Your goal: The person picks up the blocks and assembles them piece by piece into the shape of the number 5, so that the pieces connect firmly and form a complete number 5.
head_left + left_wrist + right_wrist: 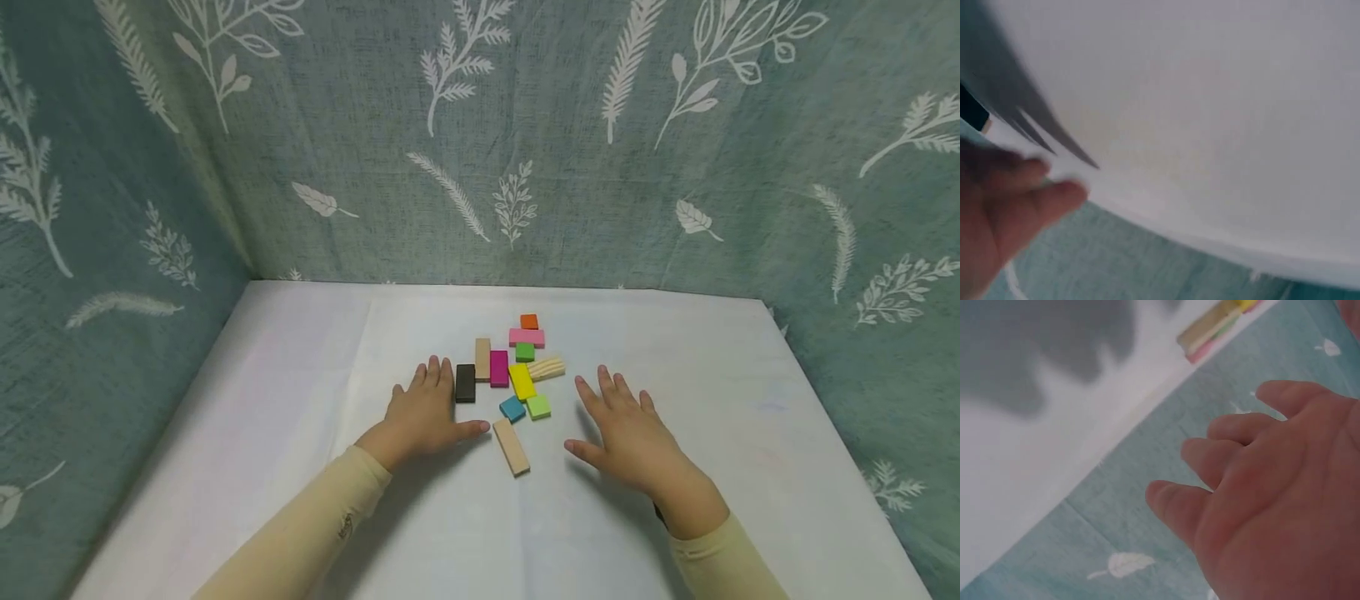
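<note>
Small coloured blocks lie grouped mid-table in the head view. My left hand (pixel 425 414) is at their left, fingers spread, fingertips close beside the black block (pixel 466 383). Its thumb points at the near plain wooden block (pixel 512 447). My right hand (pixel 628 437) is at the right of the group, palm down with fingers spread and nothing in it. Between the hands lie a blue block (pixel 512 408), a lime green block (pixel 538 407), a yellow block (pixel 522 382), a ridged wooden piece (pixel 547 368) and a magenta block (pixel 498 368).
Farther back are another plain wooden block (pixel 482 360), a green block (pixel 525 352), a pink block (pixel 527 337) and an orange block (pixel 529 322). A white cloth covers the table (pixel 300 358). Green leaf-patterned curtains (pixel 360 150) enclose its back and sides.
</note>
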`<state>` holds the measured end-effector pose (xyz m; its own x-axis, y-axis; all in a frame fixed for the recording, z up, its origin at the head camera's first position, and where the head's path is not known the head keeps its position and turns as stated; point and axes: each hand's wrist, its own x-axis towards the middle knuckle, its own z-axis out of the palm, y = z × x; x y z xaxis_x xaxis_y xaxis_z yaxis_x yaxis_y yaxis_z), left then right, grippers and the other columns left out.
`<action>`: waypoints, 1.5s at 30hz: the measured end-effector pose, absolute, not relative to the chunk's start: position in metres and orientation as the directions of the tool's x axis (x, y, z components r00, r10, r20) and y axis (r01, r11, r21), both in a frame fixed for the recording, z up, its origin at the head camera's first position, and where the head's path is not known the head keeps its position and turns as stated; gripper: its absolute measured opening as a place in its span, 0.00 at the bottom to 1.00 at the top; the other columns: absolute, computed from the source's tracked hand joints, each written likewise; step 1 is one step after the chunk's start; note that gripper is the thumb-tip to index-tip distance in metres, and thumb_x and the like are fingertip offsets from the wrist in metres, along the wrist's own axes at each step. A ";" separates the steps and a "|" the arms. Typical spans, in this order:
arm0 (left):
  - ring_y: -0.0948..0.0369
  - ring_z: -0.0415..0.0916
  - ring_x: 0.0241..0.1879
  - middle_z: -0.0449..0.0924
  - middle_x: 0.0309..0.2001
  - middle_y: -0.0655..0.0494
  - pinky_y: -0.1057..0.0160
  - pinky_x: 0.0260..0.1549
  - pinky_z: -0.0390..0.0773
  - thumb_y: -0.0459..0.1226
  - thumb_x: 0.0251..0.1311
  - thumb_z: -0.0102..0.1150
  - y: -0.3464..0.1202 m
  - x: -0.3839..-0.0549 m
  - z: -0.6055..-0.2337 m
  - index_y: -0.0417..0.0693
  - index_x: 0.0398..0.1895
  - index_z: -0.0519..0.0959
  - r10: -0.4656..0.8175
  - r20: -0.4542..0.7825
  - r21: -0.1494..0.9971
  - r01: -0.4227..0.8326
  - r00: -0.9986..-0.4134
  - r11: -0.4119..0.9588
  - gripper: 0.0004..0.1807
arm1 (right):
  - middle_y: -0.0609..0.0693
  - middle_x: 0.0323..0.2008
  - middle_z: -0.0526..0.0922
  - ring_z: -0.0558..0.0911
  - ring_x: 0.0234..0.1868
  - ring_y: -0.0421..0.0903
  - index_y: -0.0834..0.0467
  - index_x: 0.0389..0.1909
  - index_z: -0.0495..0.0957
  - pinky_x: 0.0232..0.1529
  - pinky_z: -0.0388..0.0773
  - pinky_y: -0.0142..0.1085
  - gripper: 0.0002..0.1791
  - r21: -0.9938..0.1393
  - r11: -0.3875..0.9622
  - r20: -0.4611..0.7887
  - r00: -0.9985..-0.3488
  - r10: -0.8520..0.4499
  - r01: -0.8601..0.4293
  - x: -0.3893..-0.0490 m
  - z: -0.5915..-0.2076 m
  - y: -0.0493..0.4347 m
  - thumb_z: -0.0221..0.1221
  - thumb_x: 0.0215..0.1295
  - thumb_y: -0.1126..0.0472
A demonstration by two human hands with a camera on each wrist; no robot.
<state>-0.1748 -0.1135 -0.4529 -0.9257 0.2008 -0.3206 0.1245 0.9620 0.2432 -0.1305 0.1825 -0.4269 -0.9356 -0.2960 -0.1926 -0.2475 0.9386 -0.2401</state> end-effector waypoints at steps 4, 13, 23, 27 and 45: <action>0.39 0.49 0.78 0.48 0.80 0.36 0.27 0.67 0.59 0.73 0.54 0.55 -0.103 -0.185 -0.458 0.36 0.80 0.47 0.156 -0.327 0.201 0.093 -0.932 0.975 0.65 | 0.62 0.80 0.48 0.50 0.80 0.65 0.55 0.80 0.53 0.73 0.46 0.70 0.52 -0.252 0.940 -0.220 -0.933 -0.286 -0.229 -0.131 -0.434 0.188 0.65 0.63 0.39; 0.41 0.50 0.79 0.47 0.81 0.40 0.33 0.69 0.63 0.68 0.57 0.59 -0.089 -0.191 -0.438 0.43 0.81 0.47 0.209 -0.269 0.215 0.153 -0.940 0.965 0.60 | 0.55 0.80 0.54 0.55 0.80 0.60 0.56 0.80 0.53 0.74 0.51 0.67 0.46 -0.213 0.932 -0.190 -0.923 -0.334 -0.294 -0.155 -0.443 0.193 0.63 0.68 0.47; 0.50 0.42 0.82 0.42 0.83 0.49 0.39 0.75 0.54 0.64 0.64 0.55 -0.057 -0.229 -0.439 0.52 0.82 0.48 0.449 -0.175 0.269 0.396 -0.876 0.878 0.51 | 0.53 0.81 0.50 0.52 0.81 0.56 0.56 0.81 0.50 0.76 0.49 0.65 0.44 -0.274 0.915 -0.239 -0.900 -0.364 -0.297 -0.213 -0.450 0.177 0.61 0.71 0.49; 0.47 0.47 0.80 0.46 0.81 0.45 0.40 0.74 0.56 0.60 0.65 0.59 -0.072 -0.233 -0.436 0.48 0.81 0.50 0.357 -0.222 0.262 0.297 -0.907 0.918 0.50 | 0.54 0.80 0.52 0.54 0.81 0.57 0.56 0.80 0.52 0.75 0.52 0.65 0.45 -0.248 0.919 -0.244 -0.898 -0.366 -0.307 -0.201 -0.450 0.171 0.61 0.70 0.47; 0.46 0.79 0.58 0.77 0.64 0.41 0.43 0.47 0.84 0.58 0.53 0.69 -0.084 -0.248 -0.454 0.45 0.65 0.78 0.230 -0.236 0.191 0.187 -0.944 0.964 0.40 | 0.52 0.82 0.46 0.46 0.82 0.54 0.50 0.80 0.53 0.78 0.47 0.61 0.44 -0.213 0.850 -0.159 -0.842 -0.516 -0.481 -0.205 -0.440 0.124 0.55 0.71 0.36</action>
